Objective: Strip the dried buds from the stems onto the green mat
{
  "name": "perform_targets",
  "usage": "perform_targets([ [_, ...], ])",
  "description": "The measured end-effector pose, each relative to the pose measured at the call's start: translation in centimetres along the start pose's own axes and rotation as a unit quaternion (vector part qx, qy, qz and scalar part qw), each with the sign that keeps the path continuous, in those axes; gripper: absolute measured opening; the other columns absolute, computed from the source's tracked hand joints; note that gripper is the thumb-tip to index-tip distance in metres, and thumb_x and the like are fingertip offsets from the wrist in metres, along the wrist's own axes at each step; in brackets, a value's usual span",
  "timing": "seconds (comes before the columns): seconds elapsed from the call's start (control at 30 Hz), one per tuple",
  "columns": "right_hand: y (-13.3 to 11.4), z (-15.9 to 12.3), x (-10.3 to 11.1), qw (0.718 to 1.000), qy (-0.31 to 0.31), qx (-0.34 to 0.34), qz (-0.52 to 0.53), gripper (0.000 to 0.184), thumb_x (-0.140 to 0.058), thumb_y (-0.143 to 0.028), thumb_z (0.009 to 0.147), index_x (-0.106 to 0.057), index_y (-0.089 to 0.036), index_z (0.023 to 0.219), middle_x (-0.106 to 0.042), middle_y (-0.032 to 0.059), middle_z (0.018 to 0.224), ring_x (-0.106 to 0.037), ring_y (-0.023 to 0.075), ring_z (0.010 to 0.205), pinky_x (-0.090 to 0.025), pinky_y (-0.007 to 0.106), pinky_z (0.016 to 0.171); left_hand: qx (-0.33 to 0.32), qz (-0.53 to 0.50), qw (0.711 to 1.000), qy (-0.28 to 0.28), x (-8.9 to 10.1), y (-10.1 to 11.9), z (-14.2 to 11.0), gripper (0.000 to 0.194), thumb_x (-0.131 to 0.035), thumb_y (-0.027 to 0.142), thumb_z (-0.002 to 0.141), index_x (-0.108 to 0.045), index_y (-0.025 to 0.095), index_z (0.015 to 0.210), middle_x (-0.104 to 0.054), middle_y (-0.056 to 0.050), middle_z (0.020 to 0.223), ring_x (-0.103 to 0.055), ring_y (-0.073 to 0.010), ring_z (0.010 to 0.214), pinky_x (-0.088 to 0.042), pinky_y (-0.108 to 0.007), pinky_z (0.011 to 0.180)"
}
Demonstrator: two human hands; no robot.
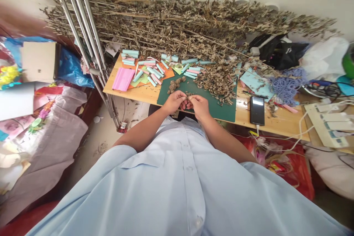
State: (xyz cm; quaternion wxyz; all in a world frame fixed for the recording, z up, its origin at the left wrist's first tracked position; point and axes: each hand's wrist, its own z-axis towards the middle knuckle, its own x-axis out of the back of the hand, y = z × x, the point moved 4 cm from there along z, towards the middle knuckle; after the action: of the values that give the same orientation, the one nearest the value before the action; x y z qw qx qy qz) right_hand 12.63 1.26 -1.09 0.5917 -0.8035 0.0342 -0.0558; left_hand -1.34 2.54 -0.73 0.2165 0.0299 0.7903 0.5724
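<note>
Dried leaves [189, 95] pinched between both hands [174, 102].

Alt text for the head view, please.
The left hand and right hand pinch dried leaf bits above a green cutting mat heaped with dried leaves on a wooden table. Long dried stems lie behind; rolled blue and pink paper tubes and a smartphone sit nearby.

View: one camera worn on the head
Facing: it looked forward and down over the worktop [141, 94]
Nearness: it was close above the left hand [173, 102] and right hand [199, 106]
</note>
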Motion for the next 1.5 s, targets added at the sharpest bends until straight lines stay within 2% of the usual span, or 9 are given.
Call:
perform_targets([
  [0.3,-0.9,-0.1,0.2,0.999,-0.009,0.039,-0.029,0.024,-0.066,-0.045,0.078,-0.068,-0.021,0.080,-0.068,0.0012,0.066,-0.062,0.0166,0.054,-0.056,0.030,0.051,0.003,-0.002,1.000,-0.006,-0.3,0.0,0.3,0.019,-0.062,0.025,0.089,-0.048,0.017,0.098,-0.063,0.002,0.067,-0.062,-0.0109,0.050,-0.048,-0.020,0.048],
  [0.47,-1.2,-0.6,0.5,0.987,-0.014,0.098,-0.125,0.026,-0.062,-0.046,0.084,-0.071,-0.022,0.087,-0.071,0.0035,0.072,-0.065,0.0194,0.061,-0.057,0.033,0.059,0.016,0.011,1.000,-0.012,-0.3,-0.3,0.6,0.017,-0.058,0.031,0.093,-0.048,0.017,0.094,-0.062,0.001,0.067,-0.063,-0.0109,0.052,-0.051,-0.022,0.050],
  [0.63,-2.2,-1.0,0.7,0.941,-0.019,0.205,-0.267,0.024,-0.055,-0.038,0.090,-0.073,-0.022,0.087,-0.073,0.0053,0.084,-0.067,0.0210,0.079,-0.055,0.035,0.079,-0.010,0.046,0.999,-0.005,-0.2,-0.7,0.5,0.013,-0.058,0.024,0.091,-0.048,0.017,0.098,-0.061,0.003,0.066,-0.063,-0.0111,0.053,-0.050,-0.021,0.050],
  [0.77,-2.9,-1.1,0.6,0.907,-0.044,0.259,-0.330,0.022,-0.053,-0.031,0.091,-0.071,-0.022,0.082,-0.073,0.0060,0.085,-0.066,0.0214,0.082,-0.051,0.034,0.082,-0.020,0.083,0.996,0.012,-0.3,-0.7,0.2,0.010,-0.056,0.018,0.089,-0.049,0.018,0.096,-0.062,0.003,0.064,-0.062,-0.0098,0.051,-0.047,-0.019,0.048],
  [0.87,-2.7,-1.0,0.5,0.907,-0.029,0.247,-0.340,0.018,-0.056,-0.030,0.087,-0.070,-0.022,0.079,-0.072,0.0059,0.080,-0.065,0.0216,0.077,-0.051,0.035,0.079,-0.013,0.095,0.995,0.019,-0.3,-0.6,0.1,0.010,-0.057,0.017,0.087,-0.050,0.018,0.094,-0.059,0.005,0.056,-0.058,-0.0096,0.045,-0.045,-0.018,0.046],
  [0.93,-2.2,-0.8,0.4,0.926,-0.013,0.214,-0.310,0.016,-0.058,-0.032,0.084,-0.068,-0.022,0.076,-0.071,0.0049,0.076,-0.065,0.0211,0.071,-0.052,0.035,0.074,-0.008,0.085,0.996,0.020,-0.2,-0.6,0.0,0.010,-0.058,0.018,0.086,-0.051,0.018,0.093,-0.057,0.006,0.054,-0.057,-0.0097,0.043,-0.043,-0.019,0.045],
  [1.07,-0.6,-0.3,0.0,0.987,-0.031,0.066,-0.145,0.017,-0.060,-0.039,0.081,-0.065,-0.023,0.077,-0.067,0.0008,0.063,-0.061,0.0180,0.054,-0.053,0.032,0.055,0.003,0.042,0.999,0.011,-0.1,-0.4,0.0,0.011,-0.059,0.020,0.085,-0.051,0.018,0.093,-0.063,0.003,0.063,-0.060,-0.0099,0.048,-0.045,-0.019,0.046],
  [1.17,-0.1,-0.1,-0.3,0.998,-0.037,0.005,-0.043,0.019,-0.063,-0.041,0.079,-0.063,-0.022,0.077,-0.063,-0.0008,0.059,-0.059,0.0164,0.050,-0.052,0.030,0.049,0.002,0.018,1.000,0.010,0.0,-0.1,-0.1,0.012,-0.058,0.019,0.086,-0.049,0.017,0.094,-0.064,0.002,0.067,-0.061,-0.0100,0.049,-0.046,-0.019,0.047],
  [1.5,-0.7,-0.2,0.3,0.995,-0.026,0.056,-0.079,0.027,-0.063,-0.047,0.082,-0.072,-0.022,0.086,-0.069,0.0018,0.069,-0.062,0.0169,0.054,-0.053,0.029,0.049,0.012,0.010,1.000,0.007,-0.4,-0.4,0.3,0.014,-0.059,0.024,0.090,-0.049,0.017,0.097,-0.062,0.001,0.068,-0.063,-0.0111,0.053,-0.050,-0.021,0.050],
])
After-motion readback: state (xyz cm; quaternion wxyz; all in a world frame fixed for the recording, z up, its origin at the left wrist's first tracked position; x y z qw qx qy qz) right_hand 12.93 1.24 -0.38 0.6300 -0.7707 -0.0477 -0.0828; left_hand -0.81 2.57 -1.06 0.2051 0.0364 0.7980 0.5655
